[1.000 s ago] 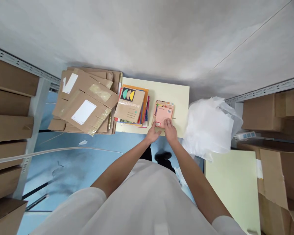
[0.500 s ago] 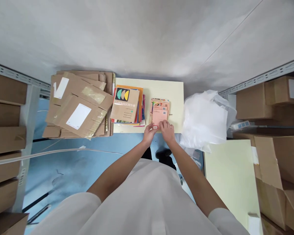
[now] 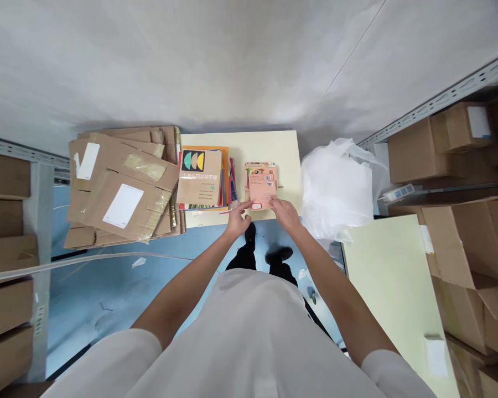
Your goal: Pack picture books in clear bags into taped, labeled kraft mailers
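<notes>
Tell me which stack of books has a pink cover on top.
The smaller stack, with left hand and right hand at its near edge. The larger stack left of it has a tan cover uppermost.

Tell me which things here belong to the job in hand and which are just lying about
Belonging to the job, it seems:
small stack of pink-topped booklets
left hand, at its lower left corner
right hand, at its lower right corner
pale table beneath

Apparently just lying about:
stack of larger books
flattened cardboard
white plastic
power strip
boxes on the shelves
</notes>
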Demonstrator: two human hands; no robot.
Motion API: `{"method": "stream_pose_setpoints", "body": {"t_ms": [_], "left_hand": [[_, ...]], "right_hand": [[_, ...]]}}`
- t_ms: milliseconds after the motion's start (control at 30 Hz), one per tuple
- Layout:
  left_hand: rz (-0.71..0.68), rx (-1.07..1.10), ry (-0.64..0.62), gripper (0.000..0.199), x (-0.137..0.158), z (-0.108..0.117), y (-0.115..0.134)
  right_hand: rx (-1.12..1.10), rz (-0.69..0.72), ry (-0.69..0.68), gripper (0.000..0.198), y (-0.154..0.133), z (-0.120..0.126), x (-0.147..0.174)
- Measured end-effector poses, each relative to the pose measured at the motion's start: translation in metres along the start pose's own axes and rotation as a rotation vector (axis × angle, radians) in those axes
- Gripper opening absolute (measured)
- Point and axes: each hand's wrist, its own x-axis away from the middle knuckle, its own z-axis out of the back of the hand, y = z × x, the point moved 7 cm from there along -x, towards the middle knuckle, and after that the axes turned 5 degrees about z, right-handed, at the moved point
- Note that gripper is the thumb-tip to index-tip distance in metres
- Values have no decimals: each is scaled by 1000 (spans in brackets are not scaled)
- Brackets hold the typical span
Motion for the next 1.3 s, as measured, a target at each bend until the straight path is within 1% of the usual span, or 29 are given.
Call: {"method": "stream_pose_setpoints", "body": {"t_ms": [100,167,200,267,367,467,567,667,800,900,967,1100,1200,1300], "left_hand": [[-156,-105,81,29,-4,9,26],[-234,-131,111,23,-3,8,41],[-253,-125,93,23,-2,3,47],[-242,-64,-12,28,2,-14,51],[-170,107,-266,36,18,-57,55],[-102,234,-488,41,45,-106,65],[-55,253,-653,39,79,-155,85],[-28,217,-778,34,117,-201,110],[-11,101,-899,29,171,-261,136],[-2,29,-981,26,209,-303,142],[7,3,-1009,26,230,-327,142],[26,-55,-1006,30,265,-364,135],[69,-88,-1061,32,288,-386,128],[134,-83,-1101,35,303,-404,121]], "right_hand": [[-146,-61,121,32,-5,30,9],[-257,-94,195,29,-8,49,26],[-322,-117,238,28,-8,58,37],[-467,-186,347,27,-1,74,66],[-701,-319,579,27,23,89,119],[-891,-438,845,30,54,96,175],[-1015,-541,1070,35,80,102,235],[-1111,-596,1222,39,97,108,302],[-1216,-583,1348,44,107,114,394],[-1270,-565,1449,47,115,113,453],[-1280,-582,1502,47,122,111,485],[-1232,-647,1568,44,138,106,535],[-1203,-711,1617,42,145,102,565],[-1198,-770,1660,43,152,96,587]]}}
